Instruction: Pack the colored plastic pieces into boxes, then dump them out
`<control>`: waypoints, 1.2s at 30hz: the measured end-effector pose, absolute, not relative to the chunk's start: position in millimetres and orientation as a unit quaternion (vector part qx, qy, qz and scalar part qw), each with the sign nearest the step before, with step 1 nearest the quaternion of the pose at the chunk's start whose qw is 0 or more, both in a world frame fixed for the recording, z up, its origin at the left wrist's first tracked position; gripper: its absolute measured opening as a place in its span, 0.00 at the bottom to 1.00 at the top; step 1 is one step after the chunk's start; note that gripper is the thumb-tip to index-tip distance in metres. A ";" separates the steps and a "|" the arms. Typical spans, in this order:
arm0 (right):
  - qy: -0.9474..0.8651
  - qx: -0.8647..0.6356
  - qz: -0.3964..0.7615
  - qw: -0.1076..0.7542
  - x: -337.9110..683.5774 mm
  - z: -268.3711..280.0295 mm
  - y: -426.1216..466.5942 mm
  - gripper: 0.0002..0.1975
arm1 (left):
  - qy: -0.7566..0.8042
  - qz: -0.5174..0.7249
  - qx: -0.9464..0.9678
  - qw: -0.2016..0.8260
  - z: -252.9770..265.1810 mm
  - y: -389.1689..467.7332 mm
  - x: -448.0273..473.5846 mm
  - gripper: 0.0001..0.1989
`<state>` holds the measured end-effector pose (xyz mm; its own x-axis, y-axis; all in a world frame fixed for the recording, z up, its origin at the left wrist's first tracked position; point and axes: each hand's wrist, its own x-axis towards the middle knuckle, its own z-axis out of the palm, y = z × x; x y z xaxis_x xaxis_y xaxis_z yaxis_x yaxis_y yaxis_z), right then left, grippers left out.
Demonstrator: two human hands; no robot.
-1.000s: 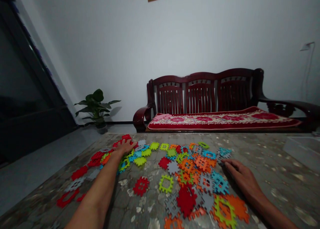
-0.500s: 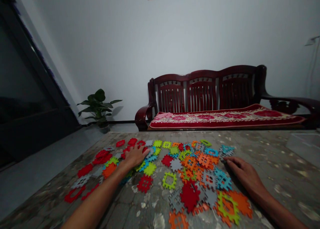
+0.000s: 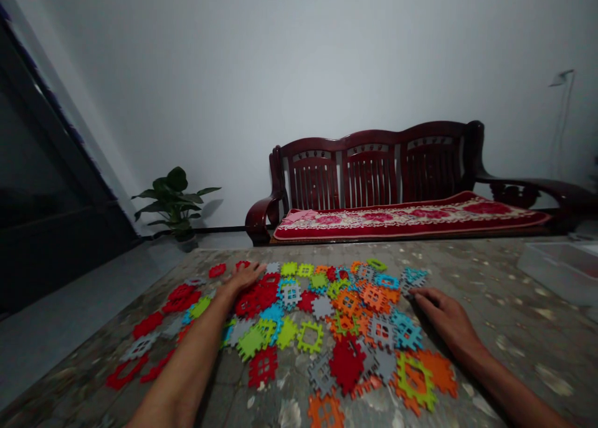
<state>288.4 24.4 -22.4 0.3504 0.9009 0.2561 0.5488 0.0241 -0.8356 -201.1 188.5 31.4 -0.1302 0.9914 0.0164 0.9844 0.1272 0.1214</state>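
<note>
Flat plastic interlocking tiles with notched edges, in red, lime, orange, blue and grey, lie spread over the table (image 3: 481, 334). My left hand (image 3: 246, 276) is palm down with fingers apart at the far side of the left group, touching or just above a pile of red tiles (image 3: 256, 298). Lime tiles (image 3: 252, 342) and a red window tile (image 3: 263, 367) lie nearer to me. My right hand (image 3: 446, 319) rests loosely at the right edge of the spread. Its leading fingertips are beside a grey tile (image 3: 410, 282); its other fingers are partly hidden.
A clear plastic box (image 3: 544, 267) stands at the table's right edge. Beyond the table are a dark wooden bench (image 3: 369, 172) with a red floral cover (image 3: 397, 221) and a potted plant (image 3: 175, 197). A dark door (image 3: 42, 166) is at the left.
My left hand has moved slightly away from me, uncovering the red pile. Several lime tiles and the red window tile have shifted nearer. My right hand stays by the grey tile. The view turned slightly right.
</note>
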 end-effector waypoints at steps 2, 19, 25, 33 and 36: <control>-0.540 -0.669 0.183 0.477 288.1 -22.9 24.5 0.21 | 0.757 0.035 0.651 0.049 21.6 182.0 -190.1 0.34; -0.588 -0.660 0.153 0.442 283.3 -23.3 26.1 0.20 | 0.699 0.004 0.709 0.100 22.3 116.8 -121.7 0.46; -0.659 -0.632 0.113 0.391 270.8 -12.5 14.7 0.20 | 0.681 0.021 0.726 0.095 23.9 103.2 -119.0 0.43; -0.743 -0.589 0.068 0.309 254.3 -3.1 2.6 0.18 | 0.659 0.074 0.741 0.105 27.8 91.2 -105.0 0.23; -0.754 -0.577 0.067 0.305 253.5 -3.9 2.1 0.18 | 0.648 0.098 0.747 0.116 29.4 83.0 -96.8 0.19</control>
